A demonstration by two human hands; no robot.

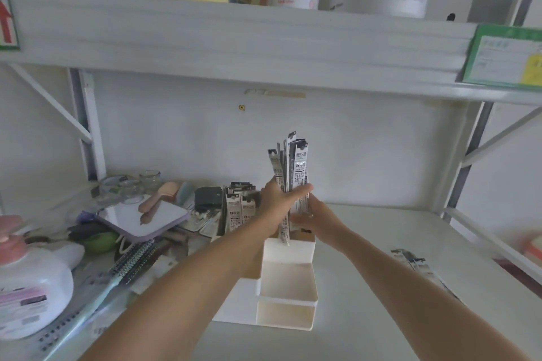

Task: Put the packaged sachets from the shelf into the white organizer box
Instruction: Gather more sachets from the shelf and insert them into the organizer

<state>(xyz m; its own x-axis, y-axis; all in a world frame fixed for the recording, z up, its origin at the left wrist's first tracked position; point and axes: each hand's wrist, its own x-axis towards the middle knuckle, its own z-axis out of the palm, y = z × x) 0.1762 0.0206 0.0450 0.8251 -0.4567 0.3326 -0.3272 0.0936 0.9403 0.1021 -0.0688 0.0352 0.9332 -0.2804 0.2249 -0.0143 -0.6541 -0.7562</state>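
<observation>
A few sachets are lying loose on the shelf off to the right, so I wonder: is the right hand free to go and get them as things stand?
Probably not yet. The right hand and left hand both grip the upright sachet bundle over the white organizer box. The path to the loose sachets looks clear.

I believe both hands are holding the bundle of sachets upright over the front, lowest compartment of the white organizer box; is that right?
Not quite. The head view shows the left hand and right hand holding the bundle of sachets upright over the back, tallest compartment of the white organizer box, with the lower ends dipping into it. The front, lower compartments look empty.
</observation>
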